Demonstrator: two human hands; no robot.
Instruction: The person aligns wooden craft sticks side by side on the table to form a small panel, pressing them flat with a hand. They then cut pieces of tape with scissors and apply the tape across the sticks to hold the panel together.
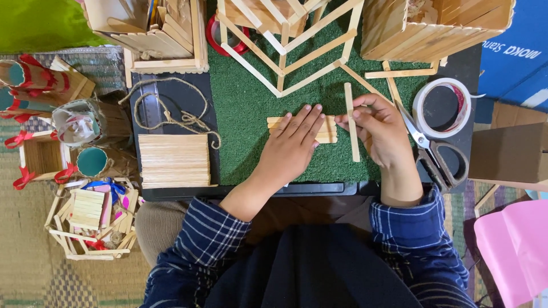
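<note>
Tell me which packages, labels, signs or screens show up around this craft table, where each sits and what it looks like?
Blue sheet: top right corner beside the mat, flat, bright blue with white lettering.
Brown cardboard box: right edge, next to the scissors, plain and unprinted.
Pink sheet: lower right, flat, plain pink.
No screens are in view.

Overhead view of a craft table: the left hand (294, 142) presses flat on a small panel of wooden sticks (327, 130) on green turf (245, 108), while the right hand (379, 128) pinches one upright wooden stick (351, 122) beside it.
</note>
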